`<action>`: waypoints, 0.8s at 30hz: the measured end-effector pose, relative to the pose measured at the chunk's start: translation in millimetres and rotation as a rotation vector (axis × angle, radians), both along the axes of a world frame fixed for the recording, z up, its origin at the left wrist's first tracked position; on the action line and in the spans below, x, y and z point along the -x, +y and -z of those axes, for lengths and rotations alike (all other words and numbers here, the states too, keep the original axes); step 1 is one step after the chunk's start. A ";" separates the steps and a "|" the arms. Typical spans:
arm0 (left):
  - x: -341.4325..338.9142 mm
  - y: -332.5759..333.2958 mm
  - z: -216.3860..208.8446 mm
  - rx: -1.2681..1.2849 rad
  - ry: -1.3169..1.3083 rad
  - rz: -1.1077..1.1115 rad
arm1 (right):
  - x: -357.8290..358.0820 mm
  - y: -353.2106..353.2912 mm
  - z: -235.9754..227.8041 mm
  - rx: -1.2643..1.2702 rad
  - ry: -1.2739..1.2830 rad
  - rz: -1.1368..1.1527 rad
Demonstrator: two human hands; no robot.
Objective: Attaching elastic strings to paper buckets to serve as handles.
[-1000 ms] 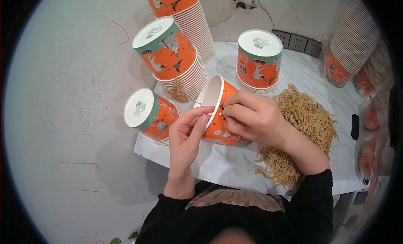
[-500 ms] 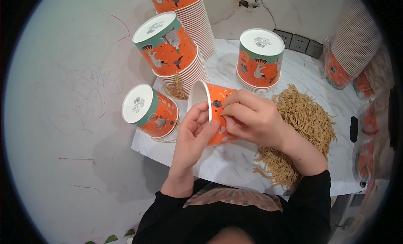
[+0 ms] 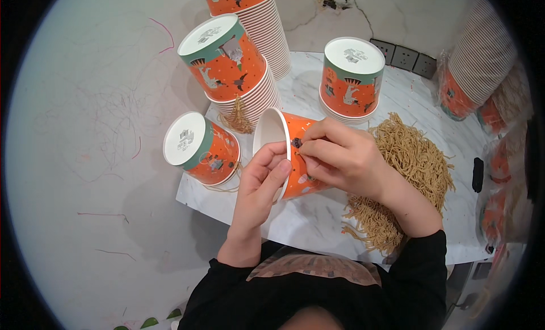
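Observation:
Tilted on its side, an orange paper bucket (image 3: 296, 123) with a white inside is held up over the table, its mouth toward the left. My left hand (image 3: 258, 185) is closed on the rim, fingers reaching inside and thumb at the edge. My right hand (image 3: 349, 160) pinches against the bucket's printed outer wall; what lies between its fingertips is too small to make out. Beneath and beyond my right forearm lies a heap of tan cords (image 3: 417, 160).
A short upside-down bucket stack (image 3: 213, 157) stands left, with a taller stack (image 3: 235, 69) behind it and tan strands beside both. Another upturned stack (image 3: 352, 94) stands at the back. Wrapped buckets (image 3: 457, 94) line the right. Wall sockets (image 3: 404, 59) are behind the marble-patterned table (image 3: 306, 228).
The bucket has turned slightly, and its rim has shifted a little right. My left thumb has slid toward the rim. My right hand still pinches at the wall.

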State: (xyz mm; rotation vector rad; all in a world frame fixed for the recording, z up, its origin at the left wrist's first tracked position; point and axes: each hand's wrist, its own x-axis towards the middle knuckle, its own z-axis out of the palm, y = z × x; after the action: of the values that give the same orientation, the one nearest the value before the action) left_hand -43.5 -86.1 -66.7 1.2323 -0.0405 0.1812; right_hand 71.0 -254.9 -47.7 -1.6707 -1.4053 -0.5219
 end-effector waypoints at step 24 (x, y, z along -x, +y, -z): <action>0.7 -0.6 -0.6 -0.021 0.001 0.019 | 1.2 -3.0 -3.3 0.040 -0.059 0.005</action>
State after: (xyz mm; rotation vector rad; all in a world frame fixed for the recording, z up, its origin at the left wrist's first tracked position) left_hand -44.2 -86.6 -66.1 1.2527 -0.0529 0.1642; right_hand 69.8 -257.9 -44.4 -1.7039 -1.4631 -0.5534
